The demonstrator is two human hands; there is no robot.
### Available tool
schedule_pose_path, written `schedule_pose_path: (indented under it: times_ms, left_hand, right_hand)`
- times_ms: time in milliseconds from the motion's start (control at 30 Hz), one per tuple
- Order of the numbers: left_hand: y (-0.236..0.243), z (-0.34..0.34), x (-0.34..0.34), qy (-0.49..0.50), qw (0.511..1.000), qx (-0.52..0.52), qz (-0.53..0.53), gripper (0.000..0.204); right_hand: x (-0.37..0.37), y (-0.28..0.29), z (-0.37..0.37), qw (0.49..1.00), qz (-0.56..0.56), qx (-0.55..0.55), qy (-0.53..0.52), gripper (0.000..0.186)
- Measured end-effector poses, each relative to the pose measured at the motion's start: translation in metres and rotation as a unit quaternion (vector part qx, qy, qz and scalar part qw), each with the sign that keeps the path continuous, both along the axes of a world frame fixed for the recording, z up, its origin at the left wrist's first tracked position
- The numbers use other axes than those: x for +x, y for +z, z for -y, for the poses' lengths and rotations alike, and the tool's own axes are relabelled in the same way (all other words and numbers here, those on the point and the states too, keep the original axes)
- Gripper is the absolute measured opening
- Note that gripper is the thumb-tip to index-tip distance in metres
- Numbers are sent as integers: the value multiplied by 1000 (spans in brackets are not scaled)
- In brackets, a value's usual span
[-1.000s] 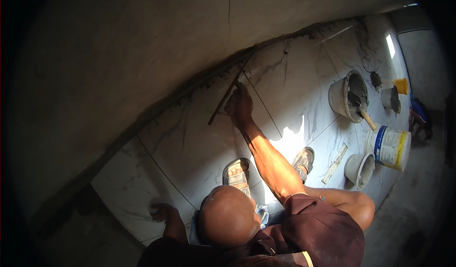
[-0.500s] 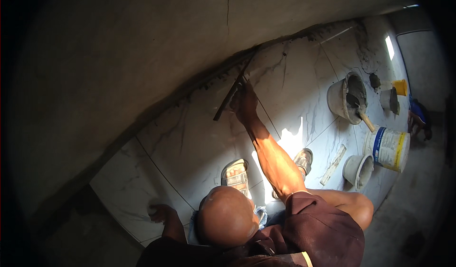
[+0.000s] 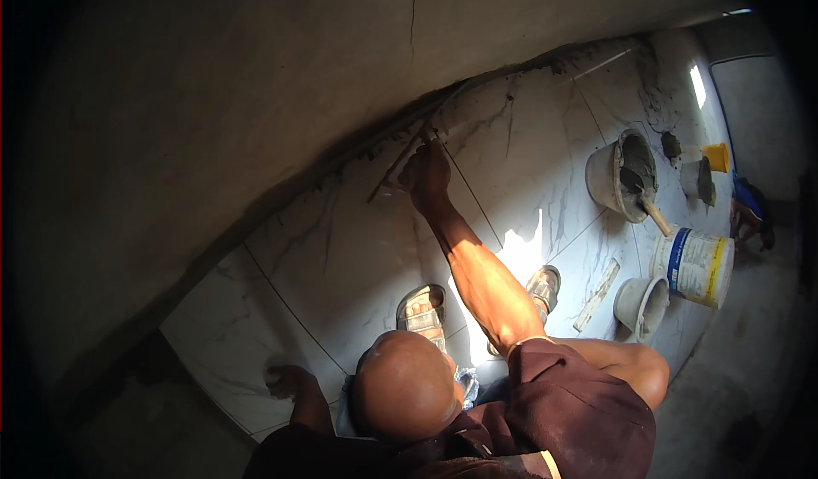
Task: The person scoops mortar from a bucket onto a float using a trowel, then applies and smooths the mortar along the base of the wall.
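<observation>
In the head view, your right hand (image 3: pixel 429 172) is clamping around a long flat tool (image 3: pixel 402 160), which is slanting over the marbled floor tiles (image 3: pixel 358 249) near the wall, at upper center. Your left hand (image 3: pixel 291 382) is hovering or resting at lower left; you cannot tell whether its fingers are holding anything. A mortar bucket (image 3: pixel 601 182) is standing at right.

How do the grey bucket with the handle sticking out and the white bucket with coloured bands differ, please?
The grey bucket looks plain; the banded bucket is white with blue and yellow bands. The grey bucket's open mouth shows grey mix; the banded bucket shows no contents. A handle leans out of the grey bucket, none from the banded one. Both are at the view's right.
</observation>
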State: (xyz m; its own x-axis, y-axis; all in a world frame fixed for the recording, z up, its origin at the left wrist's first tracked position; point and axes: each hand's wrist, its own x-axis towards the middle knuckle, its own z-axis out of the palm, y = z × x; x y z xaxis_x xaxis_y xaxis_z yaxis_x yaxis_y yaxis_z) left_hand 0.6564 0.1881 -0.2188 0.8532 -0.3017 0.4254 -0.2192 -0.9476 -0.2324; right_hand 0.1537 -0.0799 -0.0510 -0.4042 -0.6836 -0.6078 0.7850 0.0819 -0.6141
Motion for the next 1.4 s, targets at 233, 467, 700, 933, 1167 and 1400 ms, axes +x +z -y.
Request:
schedule_pose_path:
  times_ms: [233, 467, 700, 933, 1167, 1400]
  left_hand:
    - [12, 9, -6, 37, 993, -106, -32, 60]
    - [16, 10, -5, 68, 987, -98, -107, 63]
    - [22, 14, -20, 65, 986, -114, -102, 62]
    - [25, 13, -21, 82, 976, -123, -163, 65]
    - [18, 5, -7, 61, 989, -52, -126, 66]
    - [24, 12, -23, 90, 977, -104, -163, 67]
  right_hand:
    - [109, -13, -49, 992, 60, 72, 88, 33]
    - [8, -7, -23, 1000, 1, -9, -20, 37]
    - [100, 4, -55, 993, 1, 75, 86, 37]
    - [27, -14, -44, 996, 76, 31, -30, 34]
    - [94, -32, -31, 994, 49, 83, 55, 33]
    - [80, -104, -82, 996, -67, 55, 32, 30]
